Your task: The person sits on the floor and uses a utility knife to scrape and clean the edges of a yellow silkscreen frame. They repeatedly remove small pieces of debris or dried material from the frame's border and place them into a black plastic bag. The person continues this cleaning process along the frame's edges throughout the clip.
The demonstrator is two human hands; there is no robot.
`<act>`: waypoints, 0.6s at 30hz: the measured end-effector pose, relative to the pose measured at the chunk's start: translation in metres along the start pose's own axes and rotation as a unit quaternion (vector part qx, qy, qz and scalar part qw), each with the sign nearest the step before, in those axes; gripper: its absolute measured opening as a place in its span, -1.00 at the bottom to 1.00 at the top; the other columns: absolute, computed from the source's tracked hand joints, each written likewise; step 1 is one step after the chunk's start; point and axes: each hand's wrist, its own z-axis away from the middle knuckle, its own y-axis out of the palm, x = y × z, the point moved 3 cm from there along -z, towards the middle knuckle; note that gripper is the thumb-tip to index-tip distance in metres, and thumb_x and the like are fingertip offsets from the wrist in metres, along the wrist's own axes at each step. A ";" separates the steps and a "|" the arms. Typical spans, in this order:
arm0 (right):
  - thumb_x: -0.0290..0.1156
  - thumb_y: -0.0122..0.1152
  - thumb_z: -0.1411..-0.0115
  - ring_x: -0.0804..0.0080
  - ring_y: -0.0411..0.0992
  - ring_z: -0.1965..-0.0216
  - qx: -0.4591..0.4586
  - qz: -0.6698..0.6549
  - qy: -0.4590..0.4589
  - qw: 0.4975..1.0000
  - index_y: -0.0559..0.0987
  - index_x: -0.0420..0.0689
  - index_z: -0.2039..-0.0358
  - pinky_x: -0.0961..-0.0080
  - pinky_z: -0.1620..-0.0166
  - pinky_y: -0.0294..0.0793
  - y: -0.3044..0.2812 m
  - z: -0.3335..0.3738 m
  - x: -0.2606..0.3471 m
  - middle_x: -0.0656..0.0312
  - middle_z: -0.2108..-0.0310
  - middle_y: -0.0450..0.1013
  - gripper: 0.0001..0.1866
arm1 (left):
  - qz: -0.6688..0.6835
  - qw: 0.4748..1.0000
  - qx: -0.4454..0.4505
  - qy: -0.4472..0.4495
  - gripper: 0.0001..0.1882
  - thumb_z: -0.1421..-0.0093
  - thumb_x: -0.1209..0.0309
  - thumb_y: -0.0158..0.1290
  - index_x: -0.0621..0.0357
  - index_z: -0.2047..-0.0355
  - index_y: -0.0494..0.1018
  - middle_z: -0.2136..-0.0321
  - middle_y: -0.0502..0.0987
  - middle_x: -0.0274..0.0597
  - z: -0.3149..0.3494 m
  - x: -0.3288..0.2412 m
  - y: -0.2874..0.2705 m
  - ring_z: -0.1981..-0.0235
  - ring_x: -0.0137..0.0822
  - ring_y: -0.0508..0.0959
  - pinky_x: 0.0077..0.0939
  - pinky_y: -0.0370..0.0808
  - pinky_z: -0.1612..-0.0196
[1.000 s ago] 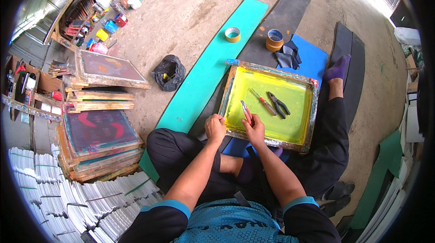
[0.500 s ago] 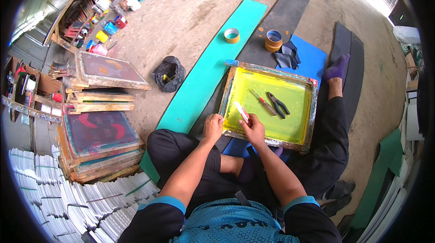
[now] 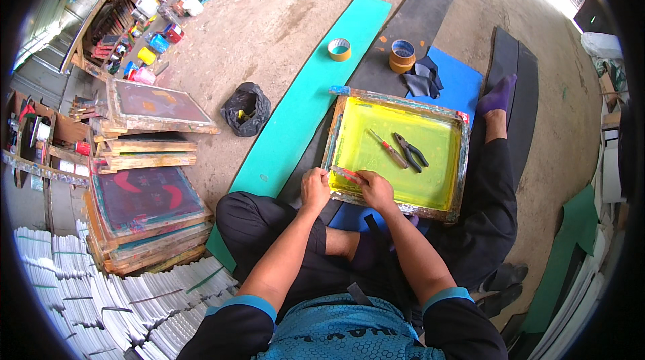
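A wooden screen-printing frame (image 3: 463,165) with yellow mesh lies in front of me across my legs. My right hand (image 3: 377,190) grips a slim red tool with a pale end (image 3: 347,174), possibly a utility knife, over the frame's near left corner. Its tip points left, close to the fingers of my left hand (image 3: 315,189). That left hand is closed in a pinch beside the same corner; what it pinches is hidden. On the mesh lie a screwdriver (image 3: 390,149) with a red and dark handle and black-handled pliers (image 3: 412,152).
Tape rolls (image 3: 339,50) and stacked tape (image 3: 402,56) stand on green (image 3: 302,98) and black mats beyond the frame. A dark cloth (image 3: 424,78) lies by a blue sheet (image 3: 454,68). Left are a black bag (image 3: 246,109), stacked screens (image 3: 151,199) and white bundles (image 3: 148,299).
My right hand has turned the red tool from pointing away from me to pointing left, bringing its tip to my left hand. The left hand stays at the frame's corner.
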 end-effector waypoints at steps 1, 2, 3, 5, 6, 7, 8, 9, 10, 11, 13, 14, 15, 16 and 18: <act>-0.17 0.20 -0.35 -0.03 0.58 0.05 0.002 0.001 0.001 1.000 0.68 -0.03 0.00 0.12 0.01 0.54 0.001 0.000 0.000 0.01 0.09 0.62 -0.68 | 0.002 1.000 0.003 0.002 -0.94 -0.20 0.54 0.17 0.19 0.32 0.53 0.33 0.60 0.06 0.000 0.001 0.001 0.18 0.13 0.58 0.00 0.49 0.06; -0.17 0.20 -0.35 -0.03 0.58 0.04 0.005 0.000 0.003 1.000 0.68 -0.01 -0.01 0.11 0.00 0.53 0.002 0.000 0.000 0.02 0.09 0.62 -0.68 | 0.002 1.000 0.005 0.003 -0.94 -0.20 0.54 0.17 0.19 0.31 0.52 0.32 0.59 0.06 0.000 0.003 0.001 0.18 0.13 0.57 0.01 0.48 0.06; -0.18 0.21 -0.34 -0.04 0.58 0.04 0.008 -0.002 0.005 1.000 0.68 0.01 -0.01 0.10 0.00 0.53 0.003 0.000 0.001 0.02 0.09 0.62 -0.69 | 0.002 1.000 0.007 0.003 -0.93 -0.20 0.55 0.16 0.19 0.30 0.52 0.32 0.59 0.06 0.000 0.004 0.002 0.17 0.13 0.57 0.01 0.48 0.05; -0.16 0.19 -0.36 -0.02 0.58 0.04 0.010 -0.003 0.006 1.000 0.69 0.00 -0.01 0.13 0.00 0.53 0.004 -0.001 0.000 0.03 0.09 0.62 -0.68 | 0.003 1.000 0.009 0.006 -0.93 -0.21 0.55 0.16 0.19 0.29 0.51 0.31 0.58 0.06 0.000 0.005 0.003 0.17 0.13 0.56 0.02 0.47 0.05; -0.16 0.18 -0.37 -0.02 0.58 0.04 0.012 -0.004 0.006 1.000 0.69 -0.01 0.00 0.14 0.00 0.54 0.005 -0.001 0.000 0.03 0.08 0.62 -0.68 | 0.003 1.000 0.008 0.007 -0.92 -0.21 0.55 0.16 0.19 0.29 0.50 0.31 0.58 0.06 0.000 0.006 0.003 0.17 0.13 0.56 0.03 0.47 0.05; -0.16 0.18 -0.37 -0.02 0.58 0.04 0.011 -0.003 0.009 1.000 0.69 -0.01 0.00 0.14 0.00 0.54 0.005 -0.001 -0.001 0.03 0.08 0.62 -0.68 | 0.003 1.000 0.007 0.009 -0.92 -0.20 0.55 0.16 0.19 0.29 0.50 0.31 0.58 0.06 0.000 0.006 0.003 0.17 0.14 0.56 0.03 0.46 0.04; -0.16 0.18 -0.37 -0.03 0.58 0.04 0.010 -0.002 0.012 1.000 0.69 -0.01 0.01 0.13 0.00 0.54 0.006 -0.002 -0.001 0.02 0.08 0.62 -0.69 | 0.002 1.000 0.004 0.012 -0.92 -0.21 0.55 0.16 0.19 0.29 0.50 0.31 0.57 0.06 0.000 0.006 0.004 0.17 0.14 0.56 0.03 0.46 0.04; -0.17 0.18 -0.37 -0.03 0.58 0.04 0.010 -0.001 0.015 1.000 0.69 -0.01 0.01 0.13 0.00 0.54 0.006 -0.002 -0.002 0.02 0.08 0.62 -0.69 | 0.002 1.000 0.002 0.015 -0.92 -0.21 0.55 0.16 0.19 0.29 0.50 0.30 0.57 0.06 0.001 0.006 0.004 0.16 0.14 0.56 0.03 0.46 0.04; -0.17 0.18 -0.36 -0.03 0.58 0.04 0.012 -0.002 0.013 1.000 0.70 -0.01 0.02 0.13 0.01 0.54 0.006 -0.002 -0.001 0.02 0.09 0.62 -0.70 | 0.001 1.000 -0.001 0.018 -0.92 -0.21 0.55 0.16 0.19 0.30 0.50 0.30 0.57 0.06 0.001 0.006 0.003 0.16 0.14 0.55 0.04 0.46 0.04; -0.18 0.18 -0.36 -0.04 0.58 0.05 0.015 -0.003 0.012 1.000 0.70 -0.02 0.02 0.13 0.01 0.55 0.006 -0.002 -0.001 0.02 0.09 0.63 -0.70 | 0.001 1.000 0.000 0.018 -0.93 -0.21 0.55 0.16 0.19 0.30 0.49 0.30 0.57 0.06 0.001 0.006 0.003 0.16 0.14 0.55 0.04 0.45 0.04; -0.18 0.18 -0.36 -0.04 0.58 0.06 0.017 -0.005 0.012 1.000 0.70 -0.02 0.04 0.12 0.02 0.55 0.006 -0.001 -0.001 0.02 0.10 0.63 -0.70 | 0.002 1.000 0.002 0.020 -0.93 -0.21 0.55 0.15 0.20 0.30 0.49 0.29 0.57 0.06 0.001 0.006 0.003 0.15 0.14 0.55 0.04 0.45 0.03; -0.19 0.19 -0.35 -0.05 0.59 0.07 0.016 -0.007 0.014 1.000 0.70 -0.03 0.04 0.11 0.02 0.55 0.005 -0.001 -0.001 0.02 0.10 0.63 -0.70 | -0.001 1.000 -0.001 0.020 -0.93 -0.21 0.55 0.15 0.20 0.29 0.49 0.29 0.56 0.07 0.002 0.005 0.003 0.15 0.14 0.54 0.03 0.44 0.03; -0.19 0.19 -0.35 -0.05 0.59 0.07 0.015 -0.008 0.015 1.000 0.70 -0.03 0.05 0.11 0.03 0.55 0.005 -0.001 -0.001 0.01 0.11 0.63 -0.71 | -0.004 1.000 -0.003 0.020 -0.93 -0.22 0.55 0.14 0.20 0.29 0.48 0.29 0.56 0.07 0.003 0.003 0.003 0.15 0.14 0.54 0.03 0.44 0.03; -0.19 0.19 -0.35 -0.05 0.59 0.07 0.011 -0.010 0.011 1.000 0.70 -0.03 0.05 0.11 0.03 0.55 0.006 -0.001 -0.002 0.01 0.12 0.63 -0.71 | -0.007 1.000 -0.006 0.020 -0.93 -0.22 0.55 0.14 0.20 0.28 0.48 0.29 0.56 0.07 0.004 0.003 0.003 0.15 0.14 0.53 0.03 0.44 0.03; -0.20 0.19 -0.34 -0.05 0.59 0.08 0.002 -0.014 0.004 1.000 0.71 -0.03 0.05 0.11 0.03 0.55 0.008 -0.002 -0.004 0.01 0.12 0.63 -0.71 | -0.008 1.000 -0.012 0.026 -0.92 -0.22 0.55 0.13 0.20 0.27 0.48 0.29 0.55 0.07 0.004 0.001 0.004 0.15 0.14 0.53 0.03 0.43 0.02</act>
